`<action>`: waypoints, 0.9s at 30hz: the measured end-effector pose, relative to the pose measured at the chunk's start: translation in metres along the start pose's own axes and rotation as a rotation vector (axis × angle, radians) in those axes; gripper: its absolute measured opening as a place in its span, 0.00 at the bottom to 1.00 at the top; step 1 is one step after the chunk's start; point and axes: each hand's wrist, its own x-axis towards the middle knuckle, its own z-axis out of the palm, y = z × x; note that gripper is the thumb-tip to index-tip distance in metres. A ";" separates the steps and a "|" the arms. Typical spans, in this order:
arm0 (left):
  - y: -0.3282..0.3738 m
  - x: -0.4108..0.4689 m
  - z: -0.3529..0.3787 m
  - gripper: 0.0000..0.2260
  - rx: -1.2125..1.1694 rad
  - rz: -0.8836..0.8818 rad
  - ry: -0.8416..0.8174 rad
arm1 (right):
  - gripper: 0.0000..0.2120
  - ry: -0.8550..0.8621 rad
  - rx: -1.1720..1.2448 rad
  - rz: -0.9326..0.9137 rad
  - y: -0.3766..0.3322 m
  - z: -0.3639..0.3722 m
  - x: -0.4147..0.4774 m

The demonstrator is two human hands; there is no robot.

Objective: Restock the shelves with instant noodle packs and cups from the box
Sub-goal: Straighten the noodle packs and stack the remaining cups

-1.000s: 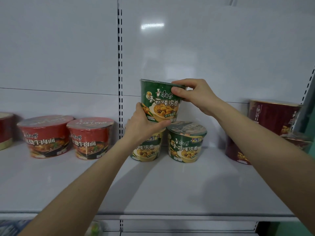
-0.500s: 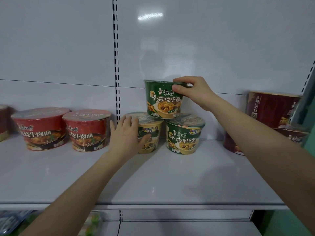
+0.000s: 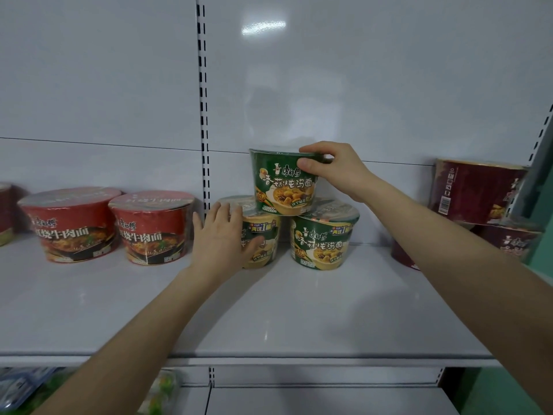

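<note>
Top cup [image 3: 284, 187] now set on left cup [image 3: 263, 235] and right cup [image 3: 323, 238]. Right hand [image 3: 335, 172] pinches its rim; left hand [image 3: 218, 241], moved down, presses left cup, fingers straight. Nearly stocked.

far-left cup [image 3: 4, 218] cut by edge; lower-shelf packs [image 3: 22, 387] blurred.

soft light, glare, warped edges
</note>
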 end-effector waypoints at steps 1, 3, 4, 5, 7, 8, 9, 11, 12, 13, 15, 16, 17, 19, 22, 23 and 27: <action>0.000 0.000 0.000 0.32 -0.002 0.001 0.001 | 0.17 0.008 -0.023 -0.007 -0.001 0.001 0.000; 0.000 -0.001 -0.001 0.32 -0.008 0.002 0.005 | 0.17 0.011 -0.042 -0.009 -0.002 0.003 0.000; 0.000 -0.001 -0.001 0.32 -0.006 0.002 0.005 | 0.17 0.004 -0.038 -0.004 -0.002 0.002 0.000; 0.000 -0.001 -0.001 0.32 -0.002 0.001 0.002 | 0.17 -0.004 -0.034 0.003 -0.002 0.001 0.000; 0.000 -0.001 0.000 0.32 -0.007 0.001 -0.002 | 0.17 -0.020 -0.034 0.011 -0.001 0.000 -0.001; 0.000 -0.001 0.000 0.32 -0.010 0.000 -0.004 | 0.17 -0.025 -0.037 0.010 -0.001 0.000 -0.001; 0.000 -0.001 0.000 0.33 -0.011 -0.002 -0.007 | 0.17 -0.027 -0.040 0.007 0.000 0.000 -0.001; 0.000 -0.001 0.000 0.33 -0.004 -0.001 -0.009 | 0.18 -0.036 -0.060 0.001 -0.001 -0.002 -0.002; -0.001 -0.001 0.000 0.33 -0.001 0.001 -0.008 | 0.18 -0.047 -0.083 -0.008 -0.001 -0.003 -0.001; -0.001 -0.002 0.000 0.33 -0.001 0.004 -0.006 | 0.18 -0.061 -0.111 -0.021 -0.002 -0.005 -0.001; -0.001 -0.002 -0.001 0.33 -0.003 0.007 -0.004 | 0.17 -0.083 -0.150 -0.043 -0.004 -0.007 -0.001; -0.001 -0.002 -0.001 0.33 -0.003 0.009 -0.003 | 0.17 -0.087 -0.157 -0.046 -0.004 -0.008 -0.001; -0.001 -0.002 -0.001 0.33 -0.003 0.009 -0.004 | 0.16 -0.087 -0.160 -0.044 -0.004 -0.008 -0.001; -0.001 -0.002 -0.001 0.33 -0.005 0.010 -0.005 | 0.16 -0.089 -0.168 -0.040 -0.004 -0.008 -0.001; -0.001 -0.001 0.000 0.33 -0.014 0.009 -0.003 | 0.15 -0.095 -0.179 -0.043 -0.003 -0.008 0.000; -0.001 -0.001 0.000 0.32 -0.013 0.008 -0.001 | 0.15 -0.092 -0.178 -0.043 -0.003 -0.007 0.000; -0.001 -0.002 0.001 0.32 -0.014 0.011 0.007 | 0.15 -0.085 -0.182 -0.039 -0.003 -0.006 -0.001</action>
